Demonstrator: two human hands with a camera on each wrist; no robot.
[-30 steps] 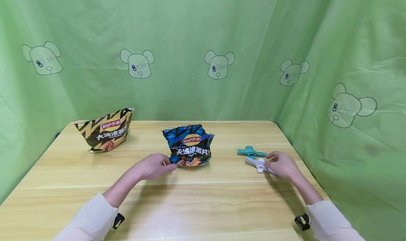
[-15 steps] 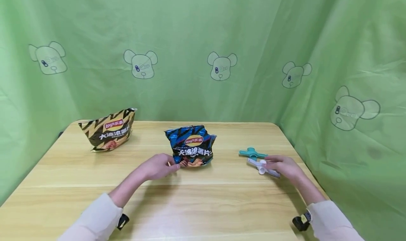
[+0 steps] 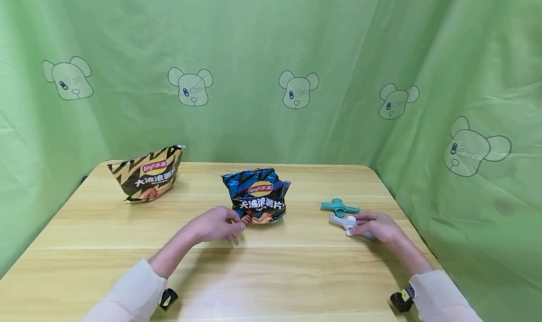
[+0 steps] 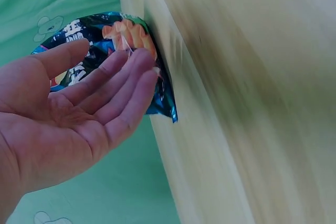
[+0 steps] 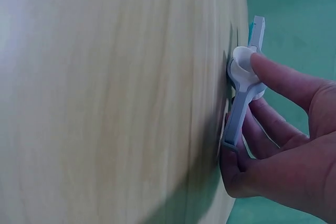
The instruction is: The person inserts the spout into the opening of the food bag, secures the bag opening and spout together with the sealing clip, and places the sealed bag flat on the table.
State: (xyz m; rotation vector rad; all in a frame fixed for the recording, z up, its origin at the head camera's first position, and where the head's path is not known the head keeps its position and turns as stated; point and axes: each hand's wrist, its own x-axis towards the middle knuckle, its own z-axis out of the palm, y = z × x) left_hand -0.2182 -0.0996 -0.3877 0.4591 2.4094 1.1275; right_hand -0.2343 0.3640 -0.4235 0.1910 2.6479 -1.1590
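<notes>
My right hand (image 3: 377,225) pinches a white bag clip with a round spout (image 5: 239,114); in the right wrist view the thumb presses on the spout and the fingers lie behind and under the bar. Just beyond it in the head view lies a teal clip (image 3: 340,207) of similar shape. My left hand (image 3: 216,224) holds nothing. Its fingers are loosely bent, palm toward the left wrist camera, and they overlap the lower left corner of a blue-and-black Lay's chip bag (image 3: 259,194). The bag stands upright, its top edge crumpled.
A gold-and-black Lay's chip bag (image 3: 150,175) stands at the back left of the wooden table (image 3: 271,270). Green curtains (image 3: 245,30) printed with bear heads hang behind the table and along both sides.
My right thumb has come down onto the white clip's spout. My left hand stays by the blue bag, its fingers slightly more bent. The head view has shifted a little.
</notes>
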